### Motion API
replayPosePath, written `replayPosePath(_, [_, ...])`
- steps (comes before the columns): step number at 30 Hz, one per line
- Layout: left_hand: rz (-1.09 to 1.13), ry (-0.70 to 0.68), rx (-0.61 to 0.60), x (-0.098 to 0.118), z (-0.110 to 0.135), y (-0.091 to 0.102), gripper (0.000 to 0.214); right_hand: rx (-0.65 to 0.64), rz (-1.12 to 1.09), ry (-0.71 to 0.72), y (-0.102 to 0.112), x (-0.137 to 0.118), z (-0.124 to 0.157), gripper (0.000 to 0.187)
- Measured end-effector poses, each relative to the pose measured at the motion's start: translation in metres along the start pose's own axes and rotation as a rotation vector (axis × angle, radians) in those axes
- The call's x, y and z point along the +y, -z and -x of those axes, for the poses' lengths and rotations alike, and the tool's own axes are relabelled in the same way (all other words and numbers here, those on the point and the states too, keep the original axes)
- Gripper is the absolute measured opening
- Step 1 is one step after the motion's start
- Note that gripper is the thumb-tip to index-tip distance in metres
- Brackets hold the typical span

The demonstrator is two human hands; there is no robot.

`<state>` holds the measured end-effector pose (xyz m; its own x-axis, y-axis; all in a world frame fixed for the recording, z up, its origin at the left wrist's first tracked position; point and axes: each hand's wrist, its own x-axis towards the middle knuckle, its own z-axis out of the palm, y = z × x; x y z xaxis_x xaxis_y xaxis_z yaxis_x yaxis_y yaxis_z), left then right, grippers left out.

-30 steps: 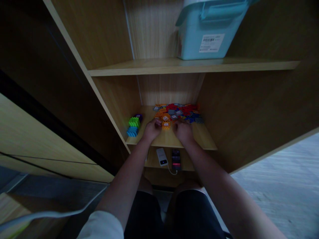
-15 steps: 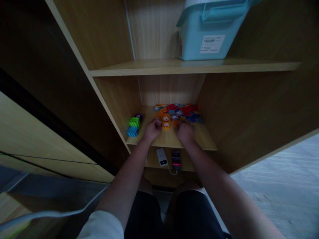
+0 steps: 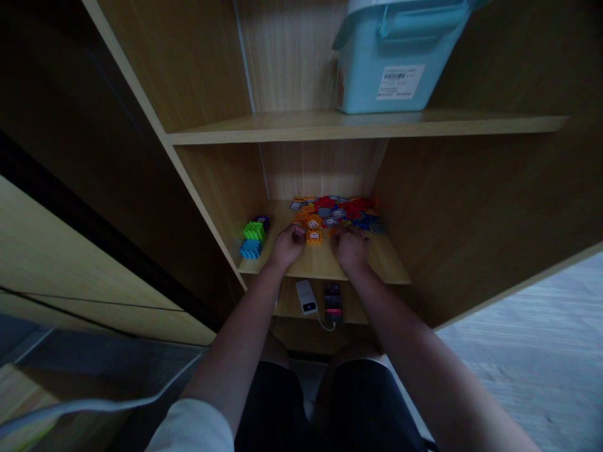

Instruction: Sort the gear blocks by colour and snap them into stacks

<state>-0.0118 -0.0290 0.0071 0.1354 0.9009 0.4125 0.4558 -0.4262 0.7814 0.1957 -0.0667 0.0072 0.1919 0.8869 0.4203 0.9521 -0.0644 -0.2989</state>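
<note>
Both my hands reach into the middle shelf (image 3: 377, 267) of a wooden cabinet. My left hand (image 3: 286, 245) rests curled beside a stack of orange toy blocks (image 3: 313, 236), its fingertips touching the stack's left side. My right hand (image 3: 348, 246) is curled on the other side, at the front edge of a pile of loose red, orange, blue and grey blocks (image 3: 339, 212). What either hand's fingers close on is too small and dark to make out.
A green block stack (image 3: 254, 231), a blue one (image 3: 250, 248) and a purple piece (image 3: 262, 221) stand at the shelf's left. A light blue lidded box (image 3: 396, 59) sits on the upper shelf. Below lie a white device (image 3: 306, 296) and a dark phone (image 3: 332, 301).
Both hands stay by the orange stack; the right hand's fingers have shifted slightly at the pile's edge. Otherwise nothing has moved.
</note>
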Motion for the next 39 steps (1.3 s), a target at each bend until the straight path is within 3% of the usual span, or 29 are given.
replayPosePath(17, [0.011,0.003,0.012,-0.004,-0.001,-0.002,0.019,0.015,0.001,-0.024,-0.002,0.001,0.000,0.030])
replayPosePath(22, [0.044,0.003,0.016,-0.004,-0.001,-0.002,0.017,0.057,-0.086,-0.032,-0.003,0.005,-0.003,0.033])
replayPosePath(28, [0.093,-0.014,0.042,-0.002,0.000,0.000,0.018,0.162,-0.372,0.242,0.003,0.003,-0.002,0.027])
replayPosePath(31, [0.170,-0.043,0.003,-0.001,0.000,0.001,0.010,0.123,-0.473,0.407,0.005,0.000,0.001,0.026])
replayPosePath(35, [0.273,-0.048,-0.019,-0.002,0.000,0.001,0.015,0.079,-0.534,0.596,0.007,-0.002,0.004,0.022])
replayPosePath(39, [0.382,0.020,-0.076,-0.007,-0.002,0.001,0.020,0.059,-0.520,0.654,0.009,-0.003,0.005,0.020])
